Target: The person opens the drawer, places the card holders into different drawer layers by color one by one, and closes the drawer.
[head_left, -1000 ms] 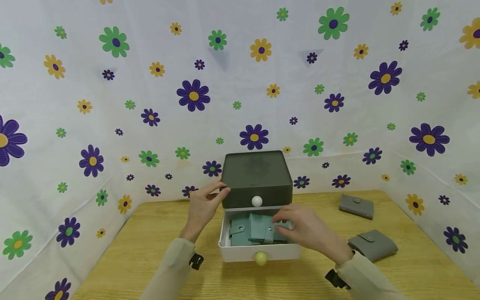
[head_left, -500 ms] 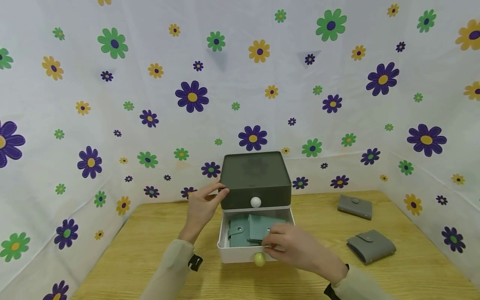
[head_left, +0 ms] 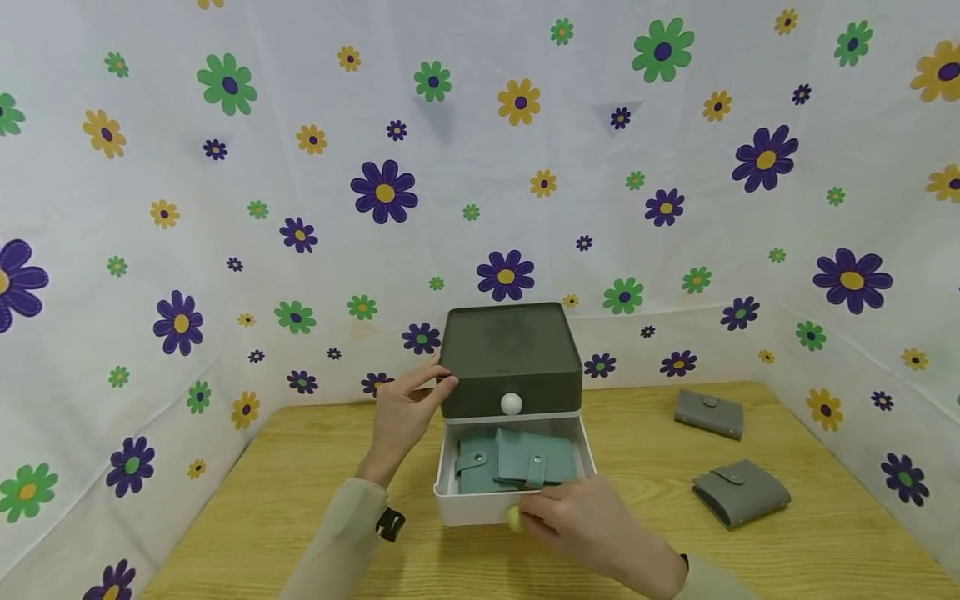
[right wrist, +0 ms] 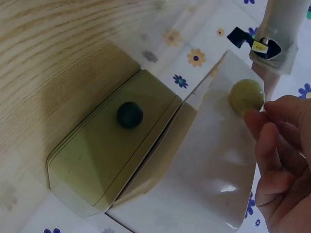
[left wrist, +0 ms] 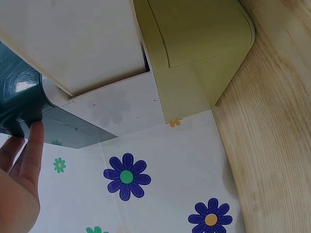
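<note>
A small drawer box stands on the table, its top section [head_left: 512,342] dark green with a white knob [head_left: 512,404]. Below it, the white drawer [head_left: 480,509] is pulled out, holding two teal card wallets [head_left: 534,457] with snap straps, one overlapping the other. My right hand [head_left: 600,529] has thumb and curled fingers at the yellow-green knob [right wrist: 245,96] of this drawer, covering its right side. My left hand [head_left: 401,425] touches the dark section's front left corner with its fingertips [left wrist: 35,128]. Beneath the white drawer is a closed olive drawer [right wrist: 104,155] with a dark knob [right wrist: 129,115].
Two grey card wallets lie on the wooden table [head_left: 300,500] at the right, one nearer [head_left: 741,493] and one farther back [head_left: 709,413]. A white sheet with printed flowers [head_left: 450,192] hangs behind and at both sides.
My right hand has moved from over the drawer, down past its front right edge, to the yellow-green knob. The wallets inside are uncovered now. My left hand stays at the corner.
</note>
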A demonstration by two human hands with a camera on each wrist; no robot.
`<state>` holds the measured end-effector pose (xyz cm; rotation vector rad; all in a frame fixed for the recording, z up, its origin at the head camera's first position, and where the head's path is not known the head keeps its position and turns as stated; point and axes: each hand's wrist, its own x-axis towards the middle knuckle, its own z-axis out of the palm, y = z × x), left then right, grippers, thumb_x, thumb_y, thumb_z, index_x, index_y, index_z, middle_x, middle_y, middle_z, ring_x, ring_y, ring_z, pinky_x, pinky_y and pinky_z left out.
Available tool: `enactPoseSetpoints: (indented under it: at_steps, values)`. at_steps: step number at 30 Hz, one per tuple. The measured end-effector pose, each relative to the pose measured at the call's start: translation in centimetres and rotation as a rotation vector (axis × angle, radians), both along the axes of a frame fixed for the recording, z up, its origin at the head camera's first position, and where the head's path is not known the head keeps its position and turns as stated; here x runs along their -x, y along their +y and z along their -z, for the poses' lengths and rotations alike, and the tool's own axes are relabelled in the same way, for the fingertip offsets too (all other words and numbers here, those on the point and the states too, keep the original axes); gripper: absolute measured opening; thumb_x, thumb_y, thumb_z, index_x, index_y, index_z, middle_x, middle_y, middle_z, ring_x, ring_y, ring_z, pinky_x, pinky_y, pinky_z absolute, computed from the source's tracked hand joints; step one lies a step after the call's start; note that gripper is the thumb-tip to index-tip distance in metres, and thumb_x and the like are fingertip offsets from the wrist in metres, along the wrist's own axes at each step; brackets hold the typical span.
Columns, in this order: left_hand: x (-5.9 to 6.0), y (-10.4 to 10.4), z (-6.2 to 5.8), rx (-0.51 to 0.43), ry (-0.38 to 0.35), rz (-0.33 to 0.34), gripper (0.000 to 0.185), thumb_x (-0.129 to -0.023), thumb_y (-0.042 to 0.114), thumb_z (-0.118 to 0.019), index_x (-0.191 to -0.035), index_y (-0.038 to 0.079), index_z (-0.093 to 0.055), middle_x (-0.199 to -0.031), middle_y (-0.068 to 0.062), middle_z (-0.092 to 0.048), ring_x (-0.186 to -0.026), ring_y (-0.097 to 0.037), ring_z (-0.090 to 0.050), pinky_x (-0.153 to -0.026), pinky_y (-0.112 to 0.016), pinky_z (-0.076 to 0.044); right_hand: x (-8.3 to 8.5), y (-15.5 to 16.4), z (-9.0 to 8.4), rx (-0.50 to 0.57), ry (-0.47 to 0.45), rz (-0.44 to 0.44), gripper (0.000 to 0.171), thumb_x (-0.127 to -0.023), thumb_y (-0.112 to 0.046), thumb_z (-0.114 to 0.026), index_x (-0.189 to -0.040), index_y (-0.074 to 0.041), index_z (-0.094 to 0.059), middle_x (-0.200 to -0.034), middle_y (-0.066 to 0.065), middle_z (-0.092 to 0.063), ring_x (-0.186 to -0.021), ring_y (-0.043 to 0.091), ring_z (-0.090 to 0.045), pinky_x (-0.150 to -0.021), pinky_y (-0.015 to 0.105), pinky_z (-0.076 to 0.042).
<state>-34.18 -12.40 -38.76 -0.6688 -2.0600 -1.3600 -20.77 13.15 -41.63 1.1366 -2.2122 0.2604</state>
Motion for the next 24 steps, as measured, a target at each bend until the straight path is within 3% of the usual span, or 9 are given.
enactPoseSetpoints:
  at_steps: [7,14,24]
  values:
    - [-0.2,-0.1,-0.1,0.02,-0.023,-0.012,0.022,-0.088,0.032,-0.075,-0.102,0.015,-0.077,-0.109,-0.003,-0.075,-0.109,-0.018,-0.069,-0.08,-0.027,-0.06,-0.6,-0.4,0.3,-0.018,-0.035,0.066,0.024,-0.084,-0.042,-0.076,-0.1,-0.024,-0.073,-0.089,-0.013,-0.075,-0.065,-0.003,-0.063,-0.055,0.012,-0.048]
    - [-0.2,-0.1,-0.2,0.011,-0.01,-0.002,0.022,-0.087,0.031,-0.075,-0.102,0.014,-0.077,-0.109,-0.004,-0.075,-0.107,-0.019,-0.069,-0.08,-0.027,-0.06,-1.0,-1.1,0.7,-0.013,-0.035,0.161,0.032,-0.078,-0.042,-0.08,-0.103,-0.024,-0.074,-0.098,-0.01,-0.076,-0.082,0.005,-0.071,-0.074,0.033,-0.06]
    - [-0.2,-0.2,-0.2,0.014,-0.038,-0.006,0.022,-0.087,0.032,-0.075,-0.103,0.017,-0.077,-0.111,-0.002,-0.074,-0.11,-0.018,-0.068,-0.082,-0.027,-0.06,-0.7,-1.6,1.1,0.067,0.022,0.214,0.019,-0.076,-0.031,-0.084,-0.088,-0.021,-0.073,-0.079,-0.011,-0.072,-0.061,-0.002,-0.058,-0.057,0.017,-0.053]
